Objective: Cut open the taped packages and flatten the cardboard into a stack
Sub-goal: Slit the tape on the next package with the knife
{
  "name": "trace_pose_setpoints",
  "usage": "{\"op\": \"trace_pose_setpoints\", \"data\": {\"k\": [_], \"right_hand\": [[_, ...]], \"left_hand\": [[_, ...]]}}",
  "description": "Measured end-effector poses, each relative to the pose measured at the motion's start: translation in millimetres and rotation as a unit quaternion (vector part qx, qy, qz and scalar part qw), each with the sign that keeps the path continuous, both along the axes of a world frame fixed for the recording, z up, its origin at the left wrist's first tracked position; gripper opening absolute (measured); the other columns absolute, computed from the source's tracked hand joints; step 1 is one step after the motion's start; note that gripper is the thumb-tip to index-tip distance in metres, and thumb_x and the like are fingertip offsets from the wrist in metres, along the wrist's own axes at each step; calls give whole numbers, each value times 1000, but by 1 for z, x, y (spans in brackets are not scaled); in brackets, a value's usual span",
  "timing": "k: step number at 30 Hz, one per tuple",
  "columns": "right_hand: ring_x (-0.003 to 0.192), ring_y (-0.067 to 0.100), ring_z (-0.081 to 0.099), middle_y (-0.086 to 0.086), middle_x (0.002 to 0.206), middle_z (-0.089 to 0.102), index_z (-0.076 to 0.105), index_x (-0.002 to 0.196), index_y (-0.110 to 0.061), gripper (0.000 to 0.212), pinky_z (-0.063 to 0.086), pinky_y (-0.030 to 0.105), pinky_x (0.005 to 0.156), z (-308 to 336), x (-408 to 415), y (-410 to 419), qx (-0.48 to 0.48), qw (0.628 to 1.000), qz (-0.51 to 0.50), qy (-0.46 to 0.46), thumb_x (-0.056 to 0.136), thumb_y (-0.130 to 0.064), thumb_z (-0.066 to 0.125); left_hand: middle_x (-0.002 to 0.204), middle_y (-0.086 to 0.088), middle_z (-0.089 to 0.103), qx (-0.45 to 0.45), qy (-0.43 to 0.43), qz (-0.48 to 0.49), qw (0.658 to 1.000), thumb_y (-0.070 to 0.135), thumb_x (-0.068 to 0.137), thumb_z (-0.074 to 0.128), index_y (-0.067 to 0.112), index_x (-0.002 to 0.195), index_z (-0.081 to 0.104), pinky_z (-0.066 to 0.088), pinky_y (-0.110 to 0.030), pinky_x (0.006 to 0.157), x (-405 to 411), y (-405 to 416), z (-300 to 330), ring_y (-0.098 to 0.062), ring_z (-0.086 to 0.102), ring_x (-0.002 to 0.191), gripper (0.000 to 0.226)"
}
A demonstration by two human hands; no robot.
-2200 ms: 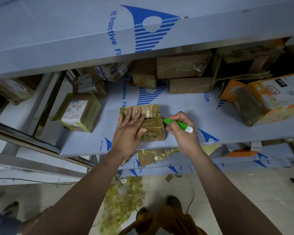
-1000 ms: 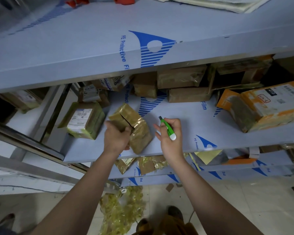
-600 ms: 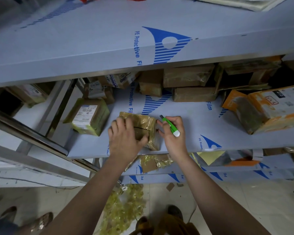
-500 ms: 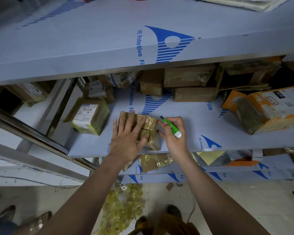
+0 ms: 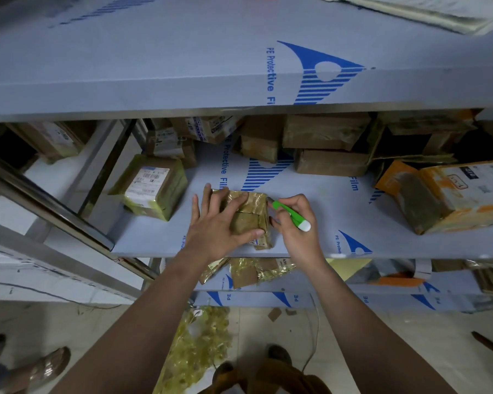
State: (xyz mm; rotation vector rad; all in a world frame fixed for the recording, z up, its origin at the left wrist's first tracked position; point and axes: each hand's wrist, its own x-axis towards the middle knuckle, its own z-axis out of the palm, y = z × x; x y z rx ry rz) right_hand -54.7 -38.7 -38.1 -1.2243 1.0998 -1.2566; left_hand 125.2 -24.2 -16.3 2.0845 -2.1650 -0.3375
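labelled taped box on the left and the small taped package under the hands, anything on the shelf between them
Nothing: the head view shows only bare film-covered shelf between the labelled tape-wrapped box and the small brown taped package.

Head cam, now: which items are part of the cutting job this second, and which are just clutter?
In use:
- small taped package, pressed down by the left hand
- green cutter, held in the right hand, tip at the package's right edge

Lying about:
- labelled package
- orange-taped package
- brown boxes at the back
- tape scraps on the floor
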Motion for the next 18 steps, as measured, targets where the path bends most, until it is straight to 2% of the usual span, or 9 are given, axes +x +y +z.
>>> {"op": "trace_pose_setpoints", "data": {"k": [4,8,13,18], "right_hand": [[92,27,64,-7,87,62,55,95,-15,4,54,58,81,1,1,-2,-33,998,10,50,92,-13,55],[82,23,61,-3,84,61,54,96,-10,4,53,42,73,6,5,-5,-74,992,13,104,92,-11,56],[71,5,54,1,80,60,54,92,-6,7,44,19,64,8,11,-11,-91,982,14,165,92,1,57],[68,3,53,1,78,59,53,90,-5,6,42,15,62,9,10,-8,-129,976,9,178,91,0,55]], "left_hand": [[161,10,-10,56,61,-11,997,89,71,32,48,153,5,-15,-42,119,7,-1,4,-17,-34,143,96],[161,8,-22,75,63,-22,995,74,85,43,45,153,-3,-16,-41,118,12,2,6,-18,-38,141,86],[161,7,-23,59,34,-29,997,68,90,43,39,155,-2,-15,-43,120,10,5,4,-22,-38,141,84],[161,7,-24,57,17,-28,998,69,91,40,39,155,-6,-16,-44,119,9,6,2,-23,-40,140,84]]}}
